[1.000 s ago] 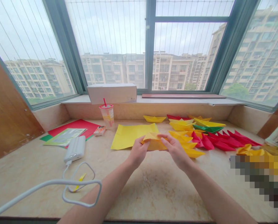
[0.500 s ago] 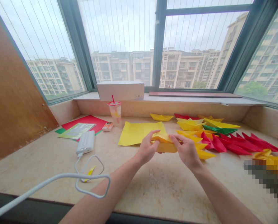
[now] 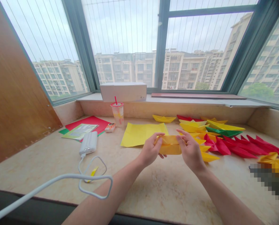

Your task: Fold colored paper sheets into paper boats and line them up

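A folded piece of orange-yellow paper (image 3: pixel 169 149) is held up between my two hands, above the stone-topped counter. My left hand (image 3: pixel 151 149) pinches its left end, with the thumb on the near face and some fingertips showing below. At the other end my right hand (image 3: pixel 191 151) grips it, thumb on the near face and fingers behind. A crease runs across the paper from side to side. Behind my left hand lies a yellow sheet (image 3: pixel 139 132). Yellow folded paper boats (image 3: pixel 209 157) lie just beyond my right hand.
Red folded paper boats (image 3: pixel 241 148) and a green one (image 3: pixel 223 132) lie on the right. At the left are a red sheet (image 3: pixel 90 122), a white power bank (image 3: pixel 89 143) with a looping cable (image 3: pixel 59 177), and a plastic cup (image 3: pixel 118 115) with a straw. A white box (image 3: pixel 122 92) stands on the sill.
The paper's loose upper flap now lies flatter, with a straight crease across it. My right hand has shifted so its thumb presses on the paper's near face. The view has moved slightly.
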The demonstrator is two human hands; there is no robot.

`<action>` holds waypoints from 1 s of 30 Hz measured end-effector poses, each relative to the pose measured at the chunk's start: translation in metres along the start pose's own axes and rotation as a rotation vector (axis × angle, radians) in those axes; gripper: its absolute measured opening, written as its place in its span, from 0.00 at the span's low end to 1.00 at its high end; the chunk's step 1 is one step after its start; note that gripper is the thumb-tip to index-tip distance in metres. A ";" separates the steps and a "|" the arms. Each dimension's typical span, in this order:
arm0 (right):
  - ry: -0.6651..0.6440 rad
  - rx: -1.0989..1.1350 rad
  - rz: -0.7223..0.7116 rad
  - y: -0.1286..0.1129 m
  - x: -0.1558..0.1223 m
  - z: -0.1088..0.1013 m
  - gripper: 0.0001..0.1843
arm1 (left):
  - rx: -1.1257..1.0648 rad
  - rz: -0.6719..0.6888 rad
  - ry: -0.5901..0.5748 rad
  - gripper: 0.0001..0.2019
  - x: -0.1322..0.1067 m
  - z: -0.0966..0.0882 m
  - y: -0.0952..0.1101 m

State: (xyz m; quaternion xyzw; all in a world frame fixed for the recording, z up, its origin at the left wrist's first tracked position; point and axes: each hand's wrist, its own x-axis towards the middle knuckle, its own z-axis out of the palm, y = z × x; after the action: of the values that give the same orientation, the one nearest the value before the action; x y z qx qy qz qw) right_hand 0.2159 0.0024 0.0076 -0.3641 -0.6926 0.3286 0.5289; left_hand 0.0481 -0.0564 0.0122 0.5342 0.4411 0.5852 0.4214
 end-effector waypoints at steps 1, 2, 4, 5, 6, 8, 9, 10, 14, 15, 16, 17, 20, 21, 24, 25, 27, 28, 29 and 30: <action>0.002 0.004 0.012 0.001 0.001 -0.001 0.30 | -0.006 0.001 -0.010 0.23 0.000 0.000 0.000; 0.008 -0.002 0.018 0.002 0.002 -0.002 0.29 | -0.004 0.003 -0.018 0.24 0.000 0.000 0.000; 0.020 -0.032 0.005 0.004 0.003 -0.004 0.27 | 0.025 0.009 -0.027 0.24 0.001 0.000 -0.001; 0.021 -0.049 -0.011 0.004 0.004 -0.004 0.25 | 0.053 0.011 -0.024 0.24 0.001 0.000 -0.001; 0.018 -0.066 -0.031 0.003 0.004 -0.005 0.24 | 0.091 0.016 -0.013 0.23 0.001 -0.001 -0.002; -0.001 -0.101 -0.075 0.002 0.003 -0.005 0.23 | 0.219 0.047 0.023 0.22 0.000 -0.004 -0.003; -0.011 -0.119 -0.095 0.001 0.003 -0.004 0.22 | 0.312 0.084 0.045 0.22 0.000 -0.006 -0.003; -0.021 -0.137 -0.111 0.000 0.002 -0.004 0.22 | 0.417 0.133 0.063 0.21 -0.001 -0.007 -0.003; -0.049 -0.156 -0.148 -0.001 0.000 -0.001 0.20 | 0.749 0.293 0.070 0.19 -0.004 -0.013 0.001; -0.052 -0.148 -0.145 -0.001 -0.001 0.000 0.20 | 0.783 0.300 0.064 0.19 -0.005 -0.013 0.002; -0.055 -0.134 -0.130 0.000 -0.001 0.001 0.20 | 0.803 0.299 0.059 0.20 -0.005 -0.013 0.003; -0.058 -0.109 -0.101 0.000 -0.001 0.001 0.21 | 0.816 0.296 0.057 0.20 -0.005 -0.013 0.003; -0.076 0.053 0.037 0.001 -0.001 0.002 0.23 | 0.811 0.286 0.067 0.19 -0.003 -0.014 0.003; -0.092 0.134 0.084 0.000 0.000 0.002 0.25 | 0.797 0.283 0.073 0.19 -0.003 -0.014 0.002; -0.175 0.338 0.184 -0.004 0.002 0.000 0.33 | 0.747 0.273 0.102 0.18 -0.001 -0.015 0.001; -0.208 0.369 0.206 -0.006 0.003 -0.001 0.35 | 0.732 0.267 0.119 0.17 -0.001 -0.015 0.000; -0.259 0.382 0.228 -0.009 0.004 -0.002 0.37 | 0.711 0.251 0.160 0.17 -0.001 -0.015 0.000; -0.276 0.382 0.226 -0.010 0.004 -0.003 0.38 | 0.704 0.242 0.181 0.17 -0.001 -0.014 0.001; -0.290 0.385 0.216 -0.011 0.004 -0.004 0.38 | 0.699 0.234 0.201 0.17 -0.001 -0.014 0.001; -0.302 0.394 0.203 -0.011 0.003 -0.004 0.38 | 0.694 0.228 0.219 0.18 -0.001 -0.013 0.002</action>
State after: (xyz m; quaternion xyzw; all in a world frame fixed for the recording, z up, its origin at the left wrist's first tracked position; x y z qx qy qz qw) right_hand 0.2175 -0.0004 0.0194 -0.2684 -0.6466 0.5588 0.4445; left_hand 0.0348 -0.0589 0.0133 0.6252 0.5933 0.4975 0.0981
